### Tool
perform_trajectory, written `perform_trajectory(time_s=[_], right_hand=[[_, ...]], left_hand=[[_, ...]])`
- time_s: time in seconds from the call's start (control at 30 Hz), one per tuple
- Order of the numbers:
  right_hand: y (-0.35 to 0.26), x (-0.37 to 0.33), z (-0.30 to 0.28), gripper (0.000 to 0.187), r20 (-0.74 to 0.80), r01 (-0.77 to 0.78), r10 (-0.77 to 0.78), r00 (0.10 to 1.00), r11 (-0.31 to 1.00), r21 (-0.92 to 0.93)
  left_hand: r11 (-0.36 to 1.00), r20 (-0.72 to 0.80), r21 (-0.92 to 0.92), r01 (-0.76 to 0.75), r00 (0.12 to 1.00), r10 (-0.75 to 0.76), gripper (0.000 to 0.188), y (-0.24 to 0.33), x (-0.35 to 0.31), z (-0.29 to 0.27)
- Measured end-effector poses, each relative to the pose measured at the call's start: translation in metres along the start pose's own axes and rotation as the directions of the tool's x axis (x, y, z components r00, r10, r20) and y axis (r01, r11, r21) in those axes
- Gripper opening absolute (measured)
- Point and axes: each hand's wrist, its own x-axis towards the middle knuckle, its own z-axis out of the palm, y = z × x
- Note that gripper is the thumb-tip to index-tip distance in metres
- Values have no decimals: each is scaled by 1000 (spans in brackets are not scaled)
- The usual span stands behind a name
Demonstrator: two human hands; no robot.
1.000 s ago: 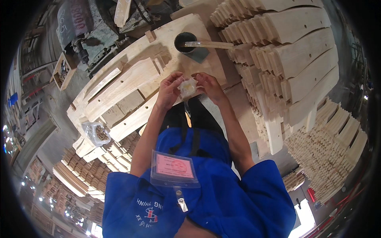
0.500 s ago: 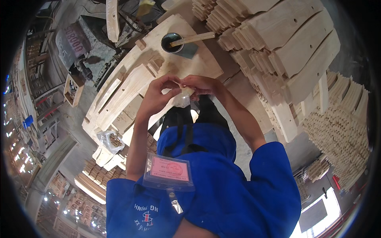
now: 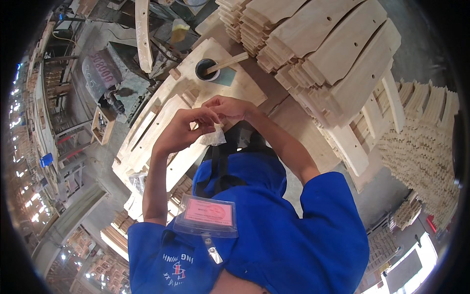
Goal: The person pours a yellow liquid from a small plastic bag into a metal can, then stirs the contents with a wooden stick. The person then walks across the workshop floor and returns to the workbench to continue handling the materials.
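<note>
Plastic bag (image 3: 214,137), clear and bunched, with something pale inside, hangs below the two sets of fingertips, over the dark trousers at the near edge of the tabletop (image 3: 246,90). The left hand (image 3: 188,130) is curled, its thumb and fingertips seeming to pinch the bag's gathered neck, with a gap left inside the curl. The right hand (image 3: 227,109) has its fingers drawn together and meets the left at that neck, apparently gripping it too; the overlap hides the exact hold. So the bag is off the tabletop and in hand, but not set down anywhere; whether its mouth is open or closed cannot be told, so how much handling is left is unclear.

Beyond the hands, a round cup (image 3: 202,68) with a dark inside stands on the tabletop, a flat wooden stick (image 3: 232,61) leaning out of it, beside a grey-green sheet (image 3: 225,77). A second clear bag (image 3: 137,181) lies to the left, partly behind the forearm. To the right rise stacks of curved wooden panels (image 3: 338,49), already cut and drilled with holes.
</note>
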Motion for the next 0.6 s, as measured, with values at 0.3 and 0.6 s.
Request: perform_trajectory(time_s=[0.3, 0.6], right_hand=[[-5, -6, 11, 23, -197, 38, -104, 975, 949, -313], [19, -10, -2, 26, -429, 12, -74, 900, 989, -146]], left_hand=[[994, -203, 113, -5, 979, 28, 15, 5, -12, 12], [938, -495, 345, 30, 855, 155, 11, -7, -18, 30]])
